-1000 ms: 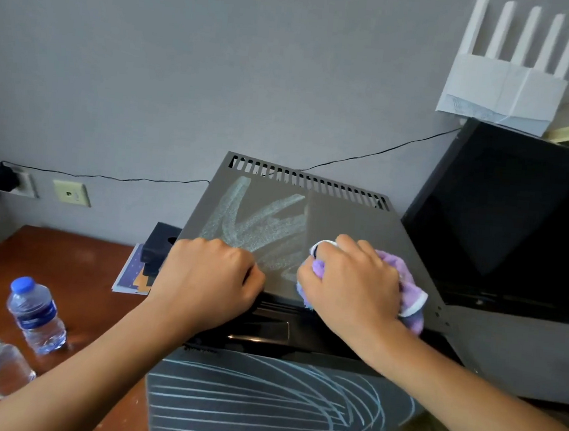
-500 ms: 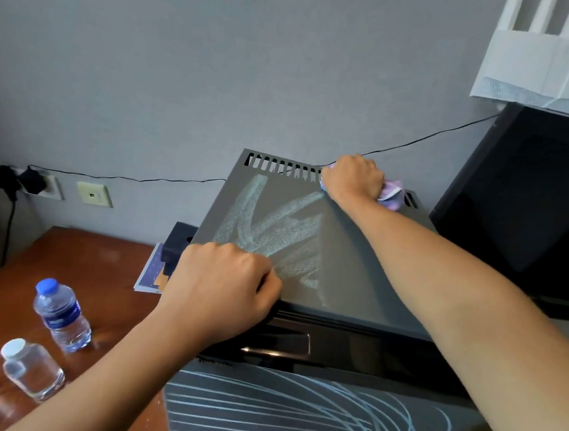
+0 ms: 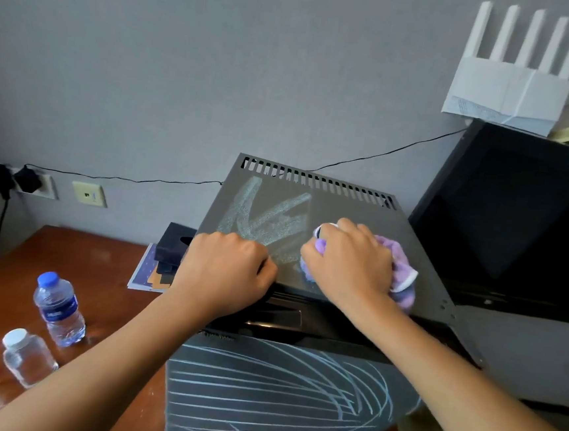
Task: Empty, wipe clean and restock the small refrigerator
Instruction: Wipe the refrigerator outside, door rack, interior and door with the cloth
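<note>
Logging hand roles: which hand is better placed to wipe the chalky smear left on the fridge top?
Probably the right hand: it already grips the cloth right beside the smear. The left hand holds the fridge's front edge.

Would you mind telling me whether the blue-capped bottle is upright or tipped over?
Upright: the blue-capped bottle stands on its base on the table, cap on top.

home or hotel room, wooden desk [image 3: 66,258], television [image 3: 516,218], router [image 3: 507,87]
</note>
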A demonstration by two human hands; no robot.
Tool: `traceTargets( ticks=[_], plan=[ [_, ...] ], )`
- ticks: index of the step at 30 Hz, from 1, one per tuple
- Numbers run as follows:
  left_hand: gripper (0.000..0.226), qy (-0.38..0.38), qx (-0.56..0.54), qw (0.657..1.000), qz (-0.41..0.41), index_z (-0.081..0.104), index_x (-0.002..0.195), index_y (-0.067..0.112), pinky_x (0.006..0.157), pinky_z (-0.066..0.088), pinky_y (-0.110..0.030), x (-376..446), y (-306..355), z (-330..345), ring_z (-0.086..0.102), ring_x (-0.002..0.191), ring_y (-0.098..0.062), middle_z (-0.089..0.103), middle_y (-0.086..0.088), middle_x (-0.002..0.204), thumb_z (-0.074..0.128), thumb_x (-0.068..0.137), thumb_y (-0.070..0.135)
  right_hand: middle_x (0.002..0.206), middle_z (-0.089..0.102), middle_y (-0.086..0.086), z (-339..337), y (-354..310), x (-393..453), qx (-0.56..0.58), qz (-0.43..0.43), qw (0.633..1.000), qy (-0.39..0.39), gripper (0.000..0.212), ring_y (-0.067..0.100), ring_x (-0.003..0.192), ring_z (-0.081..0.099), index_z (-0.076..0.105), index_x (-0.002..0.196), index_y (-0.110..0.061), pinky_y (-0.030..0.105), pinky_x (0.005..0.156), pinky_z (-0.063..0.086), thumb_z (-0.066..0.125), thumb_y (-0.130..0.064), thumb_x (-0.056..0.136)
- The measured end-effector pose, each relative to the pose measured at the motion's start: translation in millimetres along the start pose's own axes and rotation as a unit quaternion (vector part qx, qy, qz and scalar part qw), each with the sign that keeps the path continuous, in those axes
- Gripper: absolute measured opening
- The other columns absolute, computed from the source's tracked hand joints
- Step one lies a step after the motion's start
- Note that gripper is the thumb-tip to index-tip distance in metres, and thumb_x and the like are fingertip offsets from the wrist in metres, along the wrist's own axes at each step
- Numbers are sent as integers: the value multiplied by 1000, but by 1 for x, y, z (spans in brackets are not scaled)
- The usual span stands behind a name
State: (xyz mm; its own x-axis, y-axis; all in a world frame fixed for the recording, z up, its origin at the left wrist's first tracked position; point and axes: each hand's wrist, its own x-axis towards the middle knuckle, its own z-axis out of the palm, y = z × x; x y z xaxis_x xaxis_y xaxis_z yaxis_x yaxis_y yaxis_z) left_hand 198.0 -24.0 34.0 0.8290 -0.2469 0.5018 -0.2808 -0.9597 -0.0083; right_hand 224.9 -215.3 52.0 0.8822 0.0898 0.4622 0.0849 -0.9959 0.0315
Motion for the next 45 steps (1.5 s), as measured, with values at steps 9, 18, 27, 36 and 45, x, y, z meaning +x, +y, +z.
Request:
traceTargets(
  ticks=[9, 18, 27, 36, 45],
  plan=[
    [38, -7, -9, 1000, 0, 39, 48, 14, 46, 10, -19, 1, -1, 1, 26, 34, -23, 28, 3, 39, 51, 79, 33, 92, 61, -3, 2, -3, 13, -14, -4, 1000, -5, 24, 26, 90, 58, 64, 78, -24, 32, 64, 34, 47, -39, 84],
    [39, -7, -8, 1000, -3, 40, 49, 14, 45, 9, -20, 2, -3, 5, 23, 36, -20, 33, 2, 38, 50, 80, 37, 111, 67, 11, 82, 7, 185, 4, 84, 996, -31, 35, 36, 104, 60, 75, 105, -14, 37, 76, 40, 49, -31, 91],
    [40, -8, -11, 1000, -2, 36, 49, 15, 48, 8, -21, 2, -2, 1, 27, 37, -24, 27, 2, 40, 53, 79, 36, 110, 67, 9, 69, 7, 158, 6, 58, 998, -33, 31, 35, 103, 59, 75, 99, -16, 36, 73, 37, 51, -32, 89],
    [39, -3, -15, 1000, -2, 37, 49, 16, 45, 14, -21, 0, 0, 2, 34, 35, -23, 31, 4, 40, 50, 80, 36, 89, 65, -3, -9, -15, -14, -45, -33, 998, -2, 26, 26, 87, 61, 69, 81, -25, 33, 60, 35, 49, -40, 84],
    [40, 1, -22, 1000, 1, 35, 48, 16, 43, 15, -20, 2, -1, 4, 28, 34, -22, 28, 3, 40, 51, 79, 35, 99, 64, -1, 8, -13, 33, -23, -30, 999, -19, 27, 28, 97, 60, 69, 88, -24, 33, 67, 33, 46, -39, 88]
  ],
)
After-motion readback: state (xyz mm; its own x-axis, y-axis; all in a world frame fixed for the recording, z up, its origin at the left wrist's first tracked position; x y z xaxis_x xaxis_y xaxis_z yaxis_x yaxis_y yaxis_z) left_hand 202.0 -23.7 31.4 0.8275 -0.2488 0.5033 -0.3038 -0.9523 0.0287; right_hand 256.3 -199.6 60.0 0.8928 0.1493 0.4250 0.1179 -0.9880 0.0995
